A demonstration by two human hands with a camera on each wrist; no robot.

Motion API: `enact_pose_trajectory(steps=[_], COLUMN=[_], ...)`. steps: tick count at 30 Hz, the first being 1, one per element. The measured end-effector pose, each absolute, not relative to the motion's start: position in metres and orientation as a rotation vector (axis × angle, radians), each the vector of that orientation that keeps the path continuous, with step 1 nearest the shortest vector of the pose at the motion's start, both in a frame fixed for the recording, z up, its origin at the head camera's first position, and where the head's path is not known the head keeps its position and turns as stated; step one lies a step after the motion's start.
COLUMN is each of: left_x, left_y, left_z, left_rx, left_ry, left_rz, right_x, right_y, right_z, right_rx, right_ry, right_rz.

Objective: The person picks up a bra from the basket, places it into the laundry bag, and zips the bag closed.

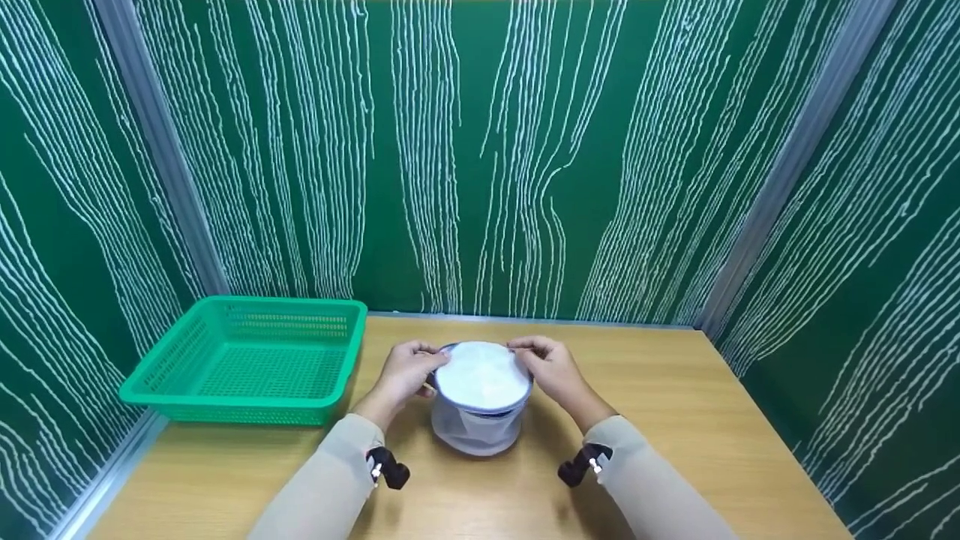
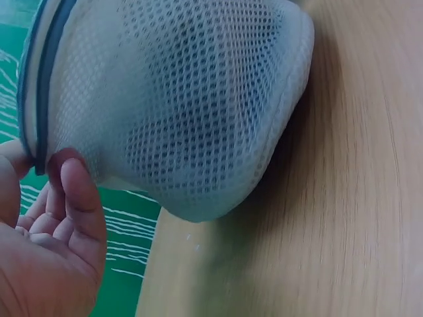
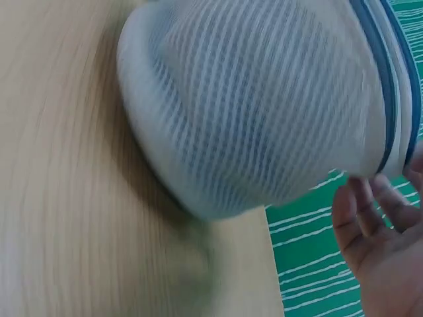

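Standing at the middle of the light wood-grain desk [image 1: 637,390], between the person's two hands, is a round white mesh bag [image 1: 480,433] with a flat white circular top [image 1: 484,375] facing upward and dark blue piping [image 2: 47,86] in two bands around its upper edge. The left hand [image 1: 405,373] holds that edge on its own side, its grip pinching the piped rim between thumb and fingers; the left wrist view shows one fingertip pressed against the mesh just below the bands. The right hand [image 1: 553,371] holds the opposite side of the edge, its grip likewise pinching the rim, with the thumb at the top. The mesh sides sag in soft folds and bulge near the bottom. Both forearms wear pale beige sleeves [image 1: 315,476], and a small black device [image 1: 390,469] sits at each wrist. To the left, well apart from the bag, a rectangular green plastic basket [image 1: 225,403] with perforated walls rests on the desk. Behind rise dark green panels [image 1: 382,225] covered in wavy white lines, joined by grey posts [image 1: 161,150] at the corners.
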State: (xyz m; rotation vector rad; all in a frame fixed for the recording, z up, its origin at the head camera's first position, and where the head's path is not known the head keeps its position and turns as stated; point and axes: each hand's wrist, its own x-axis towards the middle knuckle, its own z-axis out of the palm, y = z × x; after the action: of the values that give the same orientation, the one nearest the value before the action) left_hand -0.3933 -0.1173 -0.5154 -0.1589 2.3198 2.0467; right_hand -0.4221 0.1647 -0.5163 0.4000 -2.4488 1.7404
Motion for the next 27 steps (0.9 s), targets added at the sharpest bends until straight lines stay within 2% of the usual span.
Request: enact_pose_trajectory(steps=[5, 16, 27], left_x=[-0.390, -0.397, -0.405], left_y=[-0.109, -0.087, -0.075], left_z=[-0.508, -0.500, -0.485], left_rx=[-0.102, -0.199, -0.001], left_ry=[2.442, 2.649, 2.768], left_rz=[1.957, 1.799, 1.518], right_x=[-0.422, -0.420, -0.420], right_y=[0.161, 0.161, 0.149], right_z=[-0.517, -0.517, -0.515], right_rx=[0.323, 0.283, 0.361], right_ry=[-2.529, -2.534, -2.484], right_rz=[1.549, 1.579, 1.641])
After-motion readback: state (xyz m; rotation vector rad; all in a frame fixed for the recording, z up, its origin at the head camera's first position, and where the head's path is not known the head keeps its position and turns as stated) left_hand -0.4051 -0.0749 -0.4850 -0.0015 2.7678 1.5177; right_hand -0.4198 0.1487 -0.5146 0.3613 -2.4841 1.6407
